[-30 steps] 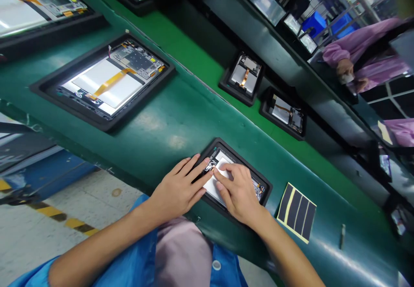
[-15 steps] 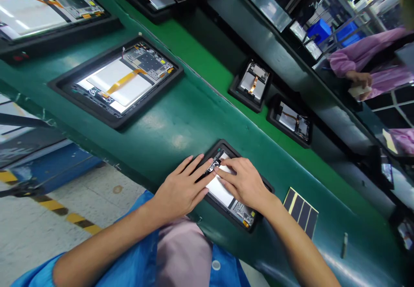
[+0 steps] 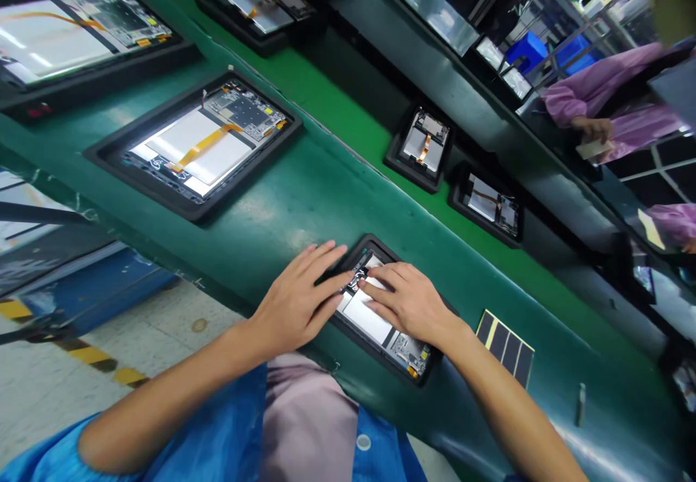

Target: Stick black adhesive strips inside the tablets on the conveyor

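Note:
An opened tablet (image 3: 375, 319) with a white battery and a circuit board lies in a black tray (image 3: 380, 355) at the near edge of the dark green bench. My left hand (image 3: 296, 301) lies flat across the tray's left rim, fingers stretched out. My right hand (image 3: 410, 302) rests on the white battery, fingers extended, fingertips pressing near a small black part at the tablet's upper left corner. Neither hand holds anything I can make out.
A sheet of black strips on yellow backing (image 3: 505, 344) lies right of the tray, and a small metal tool (image 3: 581, 402) beyond it. More trays with opened tablets (image 3: 204, 145) (image 3: 421, 140) (image 3: 492, 203) sit on the bench and conveyor. A person in pink (image 3: 614, 105) works at the far right.
My right hand slid from the tablet's middle toward its upper left corner, uncovering the circuit board at the lower right. My left hand stayed on the tray's left rim.

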`<action>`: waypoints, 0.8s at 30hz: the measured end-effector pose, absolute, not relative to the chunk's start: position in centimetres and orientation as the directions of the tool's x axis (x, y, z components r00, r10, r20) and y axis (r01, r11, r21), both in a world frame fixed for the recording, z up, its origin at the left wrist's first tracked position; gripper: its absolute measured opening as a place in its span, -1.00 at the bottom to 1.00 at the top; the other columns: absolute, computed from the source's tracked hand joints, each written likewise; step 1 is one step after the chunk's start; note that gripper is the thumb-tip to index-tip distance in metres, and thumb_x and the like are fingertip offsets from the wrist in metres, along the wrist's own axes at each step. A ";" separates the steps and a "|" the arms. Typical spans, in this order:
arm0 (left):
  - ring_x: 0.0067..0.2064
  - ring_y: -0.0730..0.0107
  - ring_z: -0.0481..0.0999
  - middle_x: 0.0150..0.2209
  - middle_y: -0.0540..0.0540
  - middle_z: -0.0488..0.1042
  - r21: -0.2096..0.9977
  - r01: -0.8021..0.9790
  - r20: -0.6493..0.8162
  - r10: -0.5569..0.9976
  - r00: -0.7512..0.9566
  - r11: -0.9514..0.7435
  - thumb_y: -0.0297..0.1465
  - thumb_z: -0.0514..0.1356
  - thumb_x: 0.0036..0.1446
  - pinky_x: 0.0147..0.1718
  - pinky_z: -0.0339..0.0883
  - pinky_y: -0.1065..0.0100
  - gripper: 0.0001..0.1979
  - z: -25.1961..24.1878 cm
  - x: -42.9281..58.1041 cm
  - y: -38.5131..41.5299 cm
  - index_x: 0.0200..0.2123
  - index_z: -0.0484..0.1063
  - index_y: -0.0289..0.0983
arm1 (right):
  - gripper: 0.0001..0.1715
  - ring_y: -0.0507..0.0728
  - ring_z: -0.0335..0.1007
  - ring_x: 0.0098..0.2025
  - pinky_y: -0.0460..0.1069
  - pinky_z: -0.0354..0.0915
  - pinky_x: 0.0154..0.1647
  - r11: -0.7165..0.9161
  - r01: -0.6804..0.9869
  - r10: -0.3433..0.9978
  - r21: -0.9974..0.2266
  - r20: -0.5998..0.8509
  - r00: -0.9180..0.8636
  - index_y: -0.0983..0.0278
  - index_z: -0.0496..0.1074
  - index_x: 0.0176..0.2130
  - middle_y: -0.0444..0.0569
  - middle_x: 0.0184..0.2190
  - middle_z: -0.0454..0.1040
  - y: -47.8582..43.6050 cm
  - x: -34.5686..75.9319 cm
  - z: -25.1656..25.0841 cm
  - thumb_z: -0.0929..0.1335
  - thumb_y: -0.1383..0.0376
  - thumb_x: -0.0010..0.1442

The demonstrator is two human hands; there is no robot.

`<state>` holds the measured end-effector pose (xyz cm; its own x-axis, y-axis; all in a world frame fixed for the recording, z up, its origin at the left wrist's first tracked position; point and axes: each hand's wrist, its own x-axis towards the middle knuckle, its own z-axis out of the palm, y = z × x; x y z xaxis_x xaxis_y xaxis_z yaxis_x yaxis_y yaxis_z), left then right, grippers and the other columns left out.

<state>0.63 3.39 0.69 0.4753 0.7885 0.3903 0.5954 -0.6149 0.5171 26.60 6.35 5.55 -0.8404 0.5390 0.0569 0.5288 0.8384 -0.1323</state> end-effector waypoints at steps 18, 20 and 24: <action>0.54 -0.14 -0.25 0.55 -0.22 -0.24 0.539 0.592 0.109 0.747 0.656 -0.599 -0.24 0.11 0.42 0.41 -0.13 -0.33 -0.45 -0.4 2.3 8.6 0.42 0.18 -0.11 | -0.62 0.27 0.39 0.16 0.25 0.26 0.24 0.605 0.771 0.793 -0.199 0.242 -0.560 0.29 0.46 0.17 0.13 0.06 0.55 -4.8 28.9 3.9 0.32 0.33 0.40; 0.54 -0.16 -0.25 0.55 -0.22 -0.24 0.546 0.600 0.083 0.751 0.656 -0.585 -0.24 0.12 0.41 0.41 -0.13 -0.35 -0.45 -0.2 2.3 8.7 0.42 0.19 -0.10 | -0.63 0.26 0.39 0.17 0.25 0.25 0.25 0.593 0.777 0.803 -0.213 0.236 -0.548 0.27 0.47 0.16 0.11 0.05 0.56 -5.5 29.0 3.7 0.30 0.32 0.41; 0.54 -0.19 -0.25 0.55 -0.23 -0.24 0.553 0.620 0.035 0.759 0.651 -0.557 -0.22 0.15 0.39 0.40 -0.13 -0.36 -0.45 0.0 2.3 8.8 0.40 0.23 -0.12 | -0.64 0.26 0.39 0.18 0.25 0.24 0.26 0.586 0.777 0.808 -0.228 0.233 -0.541 0.26 0.47 0.14 0.09 0.05 0.56 -6.1 29.1 3.6 0.28 0.28 0.42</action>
<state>2.33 8.82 -0.04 0.6505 0.7587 0.0349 0.6196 -0.5568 0.5532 29.12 -6.11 3.58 -0.5410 0.8082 0.2328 0.7773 0.5861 -0.2285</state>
